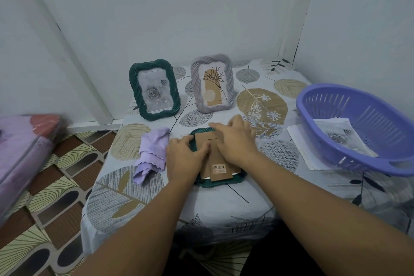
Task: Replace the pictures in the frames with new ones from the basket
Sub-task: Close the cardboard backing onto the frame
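Note:
A dark green frame (220, 182) lies face down at the table's middle, its brown cardboard back (220, 169) and stand facing up. My left hand (184, 155) rests on the frame's left side, thumb against the cardboard. My right hand (234, 139) lies flat on the cardboard's upper right, fingers straight. A second green frame (154, 89) with a grey rose picture stands at the back. Beside it stands a lilac frame (212, 83) with a tan plant drawing. The purple basket (363, 127) on the right holds a rose print (342, 138).
A crumpled lilac cloth (152, 152) lies left of the face-down frame. Sheets of white paper (302, 145) stick out from under the basket. The leaf-patterned tablecloth (257, 101) covers a small table in a wall corner. A wrapped purple bundle (24, 148) sits at far left.

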The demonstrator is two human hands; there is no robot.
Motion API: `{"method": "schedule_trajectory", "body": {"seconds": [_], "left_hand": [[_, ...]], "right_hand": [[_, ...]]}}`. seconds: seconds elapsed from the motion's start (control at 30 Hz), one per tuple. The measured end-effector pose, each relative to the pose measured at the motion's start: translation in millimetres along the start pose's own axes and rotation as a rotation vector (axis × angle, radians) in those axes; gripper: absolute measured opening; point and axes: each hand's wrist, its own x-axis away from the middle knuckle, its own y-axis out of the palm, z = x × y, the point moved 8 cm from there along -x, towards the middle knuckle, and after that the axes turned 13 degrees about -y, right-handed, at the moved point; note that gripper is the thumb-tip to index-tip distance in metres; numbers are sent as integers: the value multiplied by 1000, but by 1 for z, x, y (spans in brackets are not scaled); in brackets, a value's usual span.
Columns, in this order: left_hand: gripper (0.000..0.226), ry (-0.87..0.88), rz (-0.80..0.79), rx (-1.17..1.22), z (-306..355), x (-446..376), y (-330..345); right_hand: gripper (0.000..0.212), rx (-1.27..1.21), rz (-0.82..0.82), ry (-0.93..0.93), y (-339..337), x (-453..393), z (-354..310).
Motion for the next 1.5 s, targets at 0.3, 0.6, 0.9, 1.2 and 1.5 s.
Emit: {"method": "schedule_trajectory", "body": {"seconds": [0.3, 0.6, 0.9, 1.2, 1.5], "left_hand": [[66, 7, 14, -10, 2, 1, -3], [72, 26, -24, -17, 0, -4, 0], [61, 68, -45, -38, 3, -5, 1], [70, 18, 14, 10, 0, -3, -2], [77, 34, -1, 1, -1, -5, 0]], "right_hand": [[48, -29, -162, -160, 30, -1, -9], [47, -51, -150, -131, 33, 0, -8], [44, -73, -158, -119, 30, -3, -9], [57, 11, -251, -147, 27, -6, -12], [52, 31, -267, -148, 28, -6, -11]]}}
